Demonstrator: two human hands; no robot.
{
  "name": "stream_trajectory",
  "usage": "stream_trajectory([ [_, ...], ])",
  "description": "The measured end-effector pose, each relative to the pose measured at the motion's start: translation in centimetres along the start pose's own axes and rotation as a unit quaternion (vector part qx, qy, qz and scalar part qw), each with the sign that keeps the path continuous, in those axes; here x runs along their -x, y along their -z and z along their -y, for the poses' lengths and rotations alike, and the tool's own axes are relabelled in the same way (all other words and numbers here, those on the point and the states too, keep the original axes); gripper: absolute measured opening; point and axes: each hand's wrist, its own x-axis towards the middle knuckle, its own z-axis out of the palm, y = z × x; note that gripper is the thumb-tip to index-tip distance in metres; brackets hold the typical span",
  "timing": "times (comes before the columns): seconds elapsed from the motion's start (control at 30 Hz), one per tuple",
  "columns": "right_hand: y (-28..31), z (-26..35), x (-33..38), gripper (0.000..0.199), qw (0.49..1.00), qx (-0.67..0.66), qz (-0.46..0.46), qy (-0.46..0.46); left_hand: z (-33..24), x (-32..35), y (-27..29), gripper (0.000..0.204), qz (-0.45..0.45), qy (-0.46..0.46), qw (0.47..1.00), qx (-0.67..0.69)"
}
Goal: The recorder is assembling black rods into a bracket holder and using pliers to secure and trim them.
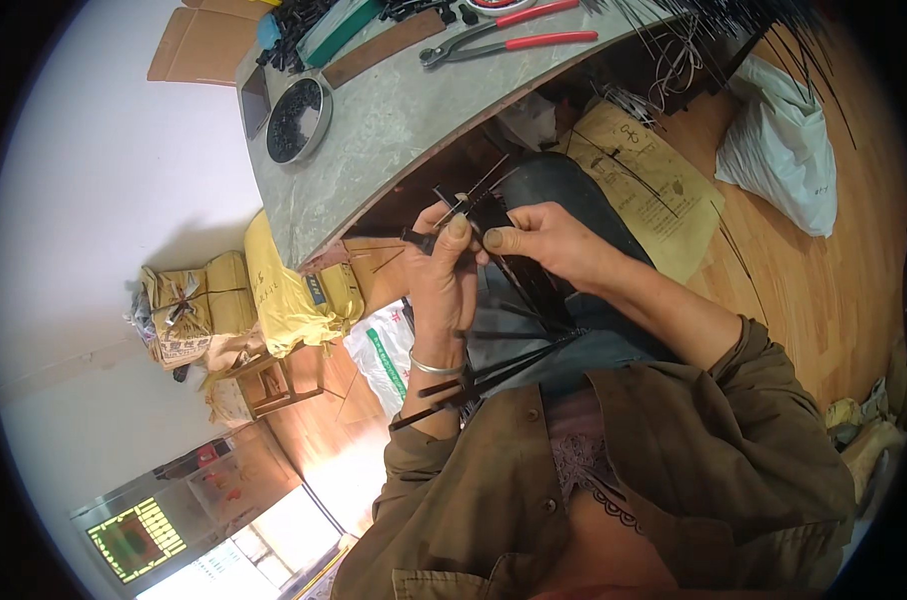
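Observation:
My left hand (442, 275), with a metal bangle at its wrist, is closed on thin black rods (490, 184) and a short dark piece with a knob-like end (418, 240). Its thumb presses on them from above. Close by on the right, my right hand (556, 242) is closed too, thumb tip against the fingers beside the same dark parts. What it pinches is too hidden to name. Several dark narrow strips (514, 362) fan out below the hands, over my lap and left forearm.
Ahead stands a grey stone-like table (404, 125). On it are red-handled pincers (509, 42), a round bowl (326, 112) of black bits, a brown bar (386, 48) and a green box (342, 32). Floor: white sack (779, 145), brown paper (674, 190), yellow packages (279, 295).

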Motion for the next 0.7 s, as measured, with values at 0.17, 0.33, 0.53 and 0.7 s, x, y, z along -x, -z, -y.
stream_trajectory([
  [0.17,0.2,1.5,0.6,0.029,0.99,-0.101,0.062,-0.072,-0.3,-0.3,0.0,0.027,0.033,0.011,0.999,-0.002],
  [0.33,-0.6,0.7,1.0,0.034,1.0,-0.028,0.003,-0.005,0.5,0.5,-0.3,0.032,-0.018,-0.006,1.0,-0.025],
  [0.53,-0.5,-0.3,0.8,0.042,0.997,0.065,-0.029,0.022,0.7,0.3,0.1,0.033,-0.047,-0.019,0.998,-0.031],
  [0.7,-0.3,0.3,0.7,0.043,0.987,0.153,-0.037,0.045,0.9,0.0,-0.4,0.03,-0.06,-0.029,0.998,-0.015],
])
